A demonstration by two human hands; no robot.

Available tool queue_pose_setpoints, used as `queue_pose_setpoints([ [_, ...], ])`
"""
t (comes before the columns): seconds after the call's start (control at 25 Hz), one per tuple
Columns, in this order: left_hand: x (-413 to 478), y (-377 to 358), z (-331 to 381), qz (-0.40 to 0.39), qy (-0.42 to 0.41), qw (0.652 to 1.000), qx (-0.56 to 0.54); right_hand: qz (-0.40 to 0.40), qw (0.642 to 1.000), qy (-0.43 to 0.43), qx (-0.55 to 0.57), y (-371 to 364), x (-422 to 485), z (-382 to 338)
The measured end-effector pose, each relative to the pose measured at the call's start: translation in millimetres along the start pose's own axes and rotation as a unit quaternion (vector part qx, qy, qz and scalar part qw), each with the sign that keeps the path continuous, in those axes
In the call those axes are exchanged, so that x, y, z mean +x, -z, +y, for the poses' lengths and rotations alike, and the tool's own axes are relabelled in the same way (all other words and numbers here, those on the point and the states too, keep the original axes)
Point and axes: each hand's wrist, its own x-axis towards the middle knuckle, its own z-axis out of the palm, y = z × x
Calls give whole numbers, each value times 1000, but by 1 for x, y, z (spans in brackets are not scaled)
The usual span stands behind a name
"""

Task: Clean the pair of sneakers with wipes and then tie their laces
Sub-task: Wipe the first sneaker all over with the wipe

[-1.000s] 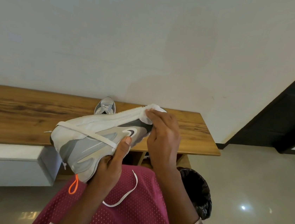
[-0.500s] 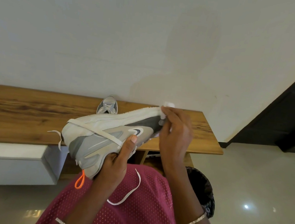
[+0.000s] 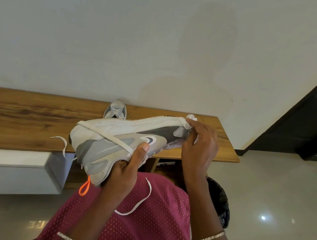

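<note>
Before the bench (image 3: 35,121), sneaker (image 3: 112,140) held, wipe (image 3: 191,118) pinched

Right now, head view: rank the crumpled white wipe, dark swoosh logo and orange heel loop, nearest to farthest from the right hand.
1. Crumpled white wipe: pinched by the right hand.
2. Dark swoosh logo: middle of the grey sneaker.
3. Orange heel loop: its far left end.

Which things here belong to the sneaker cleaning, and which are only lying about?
For the job: held sneaker, wipe, second sneaker on the bench, loose lace, left hand, right hand.
Just there: wooden bench, black bag, white drawer.
</note>
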Motion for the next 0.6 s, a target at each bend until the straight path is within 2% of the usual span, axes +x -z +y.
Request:
queue_pose_setpoints([
  [0.12, 2, 1, -1, 1, -3, 1000, 13, -5, 1000, -4, 18, -4, -6, -21],
  [0.32, 3, 5, -1, -5, -16, 1000, 22, -55, 985, 153, 52, -5, -23, -46],
  [0.4, 1, 6, 0, 0, -11, 1000, 14, -31, 990, 127, 44, -5, -18, -26],
  [0.48, 3, 7, -1, 10, -5, 1000, 10, -2, 998, 55, 33, -3, -12, 1],
  [0.6, 5, 8, 0, 20, -9, 1000, 10, -1, 997, -40, 58, -3, -13, 20],
])
